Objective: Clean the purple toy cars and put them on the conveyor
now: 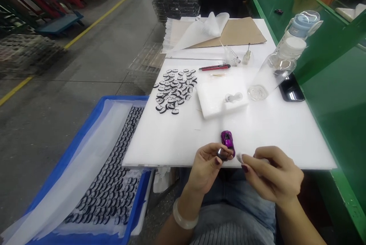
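My left hand (204, 167) pinches a small glossy dark part (222, 154) between thumb and fingers, just over the table's front edge. Right behind it on the white tabletop sits a purple toy car (227, 139), its lower end partly covered by my fingertips. My right hand (271, 172) is closed, with a small white wad (239, 157) showing at its fingertips; whether it is cloth or cotton I cannot tell. A short gap separates the wad from the dark part. Several small black-edged parts (174, 90) lie loose in a pile on the left of the table.
Behind the car lies a white foam block (223, 108). A red craft knife (214, 68), clear bottle (274, 69), black phone (291, 88) and cardboard sheet (243, 31) are farther back. A blue tray (94, 109) of parts stands lower left; a green conveyor wall (328, 100) borders the right.
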Demonstrator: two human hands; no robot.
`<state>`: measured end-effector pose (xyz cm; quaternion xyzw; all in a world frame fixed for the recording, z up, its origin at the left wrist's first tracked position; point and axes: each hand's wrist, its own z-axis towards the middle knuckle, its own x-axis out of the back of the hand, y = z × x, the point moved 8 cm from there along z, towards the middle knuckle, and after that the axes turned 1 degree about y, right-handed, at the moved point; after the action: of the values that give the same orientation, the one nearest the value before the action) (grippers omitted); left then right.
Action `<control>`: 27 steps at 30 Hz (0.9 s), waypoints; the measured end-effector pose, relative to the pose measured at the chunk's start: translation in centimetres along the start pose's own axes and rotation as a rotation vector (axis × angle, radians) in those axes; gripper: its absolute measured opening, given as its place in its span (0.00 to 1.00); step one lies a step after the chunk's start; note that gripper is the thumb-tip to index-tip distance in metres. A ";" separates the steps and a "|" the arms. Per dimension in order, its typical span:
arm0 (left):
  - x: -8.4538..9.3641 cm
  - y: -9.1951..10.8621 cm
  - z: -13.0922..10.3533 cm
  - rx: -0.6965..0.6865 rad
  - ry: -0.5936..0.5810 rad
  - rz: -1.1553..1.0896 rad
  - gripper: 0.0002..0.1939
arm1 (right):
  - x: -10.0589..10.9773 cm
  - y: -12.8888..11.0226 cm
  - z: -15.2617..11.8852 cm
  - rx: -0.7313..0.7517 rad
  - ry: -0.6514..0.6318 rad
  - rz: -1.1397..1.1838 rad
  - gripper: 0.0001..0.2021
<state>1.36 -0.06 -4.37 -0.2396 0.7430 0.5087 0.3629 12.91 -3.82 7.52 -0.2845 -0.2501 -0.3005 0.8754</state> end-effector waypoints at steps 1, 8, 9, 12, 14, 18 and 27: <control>0.1 -0.1 0.0 0.002 0.014 0.011 0.17 | -0.1 0.0 0.1 -0.012 -0.007 0.024 0.06; 0.9 2.1 -0.9 -0.187 0.019 0.298 0.14 | -0.1 1.1 -0.3 -0.124 -0.013 0.196 0.08; 1.2 2.8 -1.3 -0.254 0.049 0.437 0.13 | 0.3 1.9 -0.6 -0.179 0.018 0.198 0.08; 1.1 4.9 -2.3 -0.478 0.161 0.902 0.12 | 0.6 5.2 -2.0 -0.423 0.078 0.214 0.07; 0.0 5.5 -2.7 -0.619 0.175 1.132 0.11 | -0.4 6.6 -2.8 -0.546 0.029 0.245 0.05; -2.1 4.8 -2.4 -0.765 0.095 1.353 0.10 | -2.6 6.9 -3.3 -0.599 -0.127 0.237 0.05; -2.0 3.8 -1.6 -0.688 0.019 1.404 0.11 | -4.2 6.7 -3.4 -0.620 -0.333 0.202 0.05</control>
<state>-0.61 -0.17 -0.31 0.1833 0.5244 0.8188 -0.1452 15.37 0.00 0.21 -0.6046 -0.2569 -0.2238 0.7200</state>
